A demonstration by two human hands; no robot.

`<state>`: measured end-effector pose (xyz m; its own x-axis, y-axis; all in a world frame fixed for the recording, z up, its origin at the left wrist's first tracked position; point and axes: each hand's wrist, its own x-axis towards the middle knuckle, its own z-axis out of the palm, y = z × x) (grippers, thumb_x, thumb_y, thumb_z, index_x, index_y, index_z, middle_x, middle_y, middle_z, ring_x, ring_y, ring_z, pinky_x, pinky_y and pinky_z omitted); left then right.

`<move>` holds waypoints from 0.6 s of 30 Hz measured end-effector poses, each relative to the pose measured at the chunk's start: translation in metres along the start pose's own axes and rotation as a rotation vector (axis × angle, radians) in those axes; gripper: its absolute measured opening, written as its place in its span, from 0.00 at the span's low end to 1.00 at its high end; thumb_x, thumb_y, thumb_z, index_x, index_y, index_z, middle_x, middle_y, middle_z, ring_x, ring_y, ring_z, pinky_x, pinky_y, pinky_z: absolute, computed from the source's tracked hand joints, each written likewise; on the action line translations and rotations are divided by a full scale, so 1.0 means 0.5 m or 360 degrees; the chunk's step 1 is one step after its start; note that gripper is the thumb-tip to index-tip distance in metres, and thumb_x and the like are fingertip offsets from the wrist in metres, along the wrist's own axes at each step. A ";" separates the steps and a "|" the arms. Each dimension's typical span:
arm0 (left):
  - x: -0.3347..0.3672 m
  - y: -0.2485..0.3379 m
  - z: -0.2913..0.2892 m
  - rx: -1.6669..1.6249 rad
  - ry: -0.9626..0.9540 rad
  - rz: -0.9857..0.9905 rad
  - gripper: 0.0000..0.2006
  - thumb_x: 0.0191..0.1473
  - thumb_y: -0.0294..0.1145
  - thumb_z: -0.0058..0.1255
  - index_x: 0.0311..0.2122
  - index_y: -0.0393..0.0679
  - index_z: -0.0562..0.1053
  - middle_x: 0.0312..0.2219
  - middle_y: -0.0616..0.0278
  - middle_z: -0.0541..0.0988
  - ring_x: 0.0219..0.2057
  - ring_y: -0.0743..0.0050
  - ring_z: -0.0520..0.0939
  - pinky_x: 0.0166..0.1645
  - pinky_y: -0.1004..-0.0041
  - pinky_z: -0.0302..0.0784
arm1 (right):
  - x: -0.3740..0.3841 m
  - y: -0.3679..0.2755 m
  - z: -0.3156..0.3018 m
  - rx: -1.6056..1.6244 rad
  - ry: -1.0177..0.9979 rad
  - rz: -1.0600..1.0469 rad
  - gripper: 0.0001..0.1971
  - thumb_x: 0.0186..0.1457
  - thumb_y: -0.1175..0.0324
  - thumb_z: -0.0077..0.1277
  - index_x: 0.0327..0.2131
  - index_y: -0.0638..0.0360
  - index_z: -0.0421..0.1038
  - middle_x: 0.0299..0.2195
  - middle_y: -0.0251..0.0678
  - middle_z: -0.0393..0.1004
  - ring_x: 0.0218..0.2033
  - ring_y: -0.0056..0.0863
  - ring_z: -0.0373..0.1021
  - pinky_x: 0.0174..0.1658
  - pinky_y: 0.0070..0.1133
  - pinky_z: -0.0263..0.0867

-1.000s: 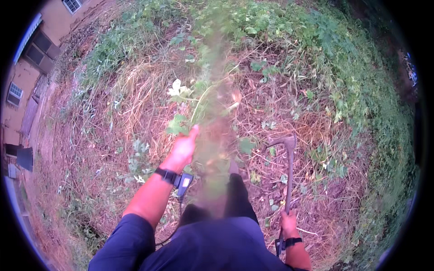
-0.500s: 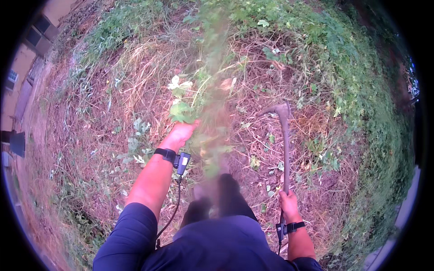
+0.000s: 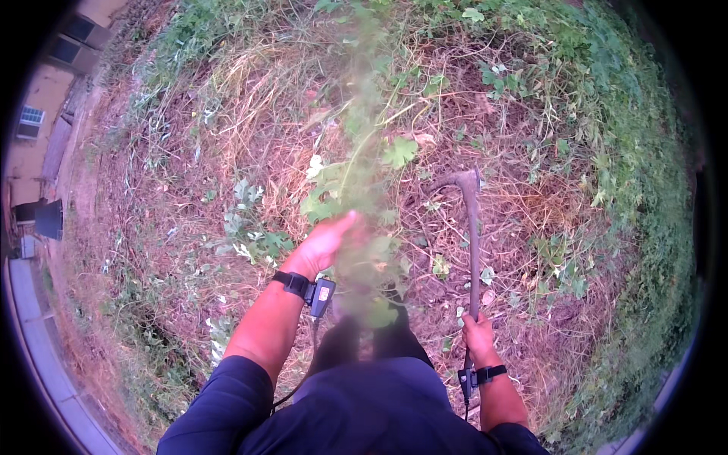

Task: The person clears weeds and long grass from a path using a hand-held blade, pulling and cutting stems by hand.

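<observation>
Nearest to me is my dark blue shirt (image 3: 356,421), with my black trousers (image 3: 398,337) below it. A black strap circles each wrist; the left strap (image 3: 294,283) has a small dark box (image 3: 322,297) on it, and a black cable (image 3: 312,353) runs from there back toward my waist.

My right hand (image 3: 479,337), low and to the right, is wrapped round the wooden handle of a hoe (image 3: 475,254). The handle points away from me, and its curved head (image 3: 457,180) bends over to the left at the far end.

My left hand (image 3: 326,243) reaches forward, near the middle, just beside a leafy green vine (image 3: 326,199). A blurred streak of green covers my fingertips, so I cannot tell whether they are closed on the stems or loose. One broad pale green leaf (image 3: 400,152) shows just right of the streak.

Beyond my hands the ground is strewn with dry straw (image 3: 246,114) and low weeds. Thick green bushes (image 3: 644,163) line the right side. Far off at the left stands a tan house (image 3: 51,87) with a small window (image 3: 30,120).
</observation>
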<state>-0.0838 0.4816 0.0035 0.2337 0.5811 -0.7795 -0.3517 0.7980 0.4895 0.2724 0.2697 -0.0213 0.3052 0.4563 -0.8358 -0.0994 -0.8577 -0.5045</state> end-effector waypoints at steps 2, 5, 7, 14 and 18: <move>-0.002 0.004 0.011 0.0025 0.0083 0.0037 0.16 0.60 0.43 0.51 0.42 0.40 0.70 0.25 0.65 0.70 0.23 0.78 0.69 0.26 0.75 0.66 | 0.000 -0.010 -0.003 -0.0004 0.0031 0.0055 0.09 0.59 0.66 0.50 0.30 0.52 0.60 0.14 0.22 0.58 0.10 0.13 0.52 0.12 0.16 0.47; -0.007 0.003 0.019 0.0157 0.0212 0.0180 0.18 0.59 0.50 0.50 0.35 0.43 0.69 0.21 0.69 0.66 0.21 0.80 0.66 0.23 0.75 0.62 | 0.016 0.008 -0.023 0.0009 0.0037 0.0065 0.11 0.57 0.63 0.53 0.29 0.55 0.62 0.14 0.26 0.60 0.10 0.16 0.55 0.11 0.19 0.53; -0.015 0.004 0.033 0.0183 0.0291 0.0283 0.19 0.59 0.52 0.49 0.31 0.45 0.67 0.20 0.71 0.65 0.20 0.81 0.65 0.22 0.75 0.61 | 0.022 0.032 -0.037 0.0024 0.0055 0.0088 0.10 0.57 0.64 0.52 0.30 0.55 0.62 0.14 0.26 0.60 0.10 0.16 0.55 0.12 0.19 0.53; 0.003 -0.017 0.016 0.0181 0.0515 0.0416 0.20 0.61 0.55 0.45 0.28 0.48 0.66 0.17 0.72 0.63 0.18 0.81 0.62 0.23 0.76 0.57 | 0.010 0.102 -0.026 0.0161 0.0083 0.0102 0.09 0.57 0.66 0.50 0.32 0.56 0.60 0.14 0.26 0.58 0.10 0.17 0.54 0.12 0.20 0.53; -0.030 -0.041 0.010 0.0102 0.0503 0.0459 0.19 0.61 0.54 0.44 0.28 0.49 0.67 0.17 0.72 0.63 0.18 0.81 0.61 0.23 0.77 0.55 | -0.024 0.163 -0.002 0.0184 0.0125 0.0075 0.09 0.57 0.66 0.50 0.31 0.56 0.60 0.14 0.25 0.57 0.10 0.17 0.54 0.12 0.20 0.53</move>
<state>-0.0754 0.4571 0.0071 -0.1583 0.7122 -0.6839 -0.3023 0.6244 0.7202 0.2615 0.1940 -0.0523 0.3701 0.3922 -0.8421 -0.2226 -0.8427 -0.4903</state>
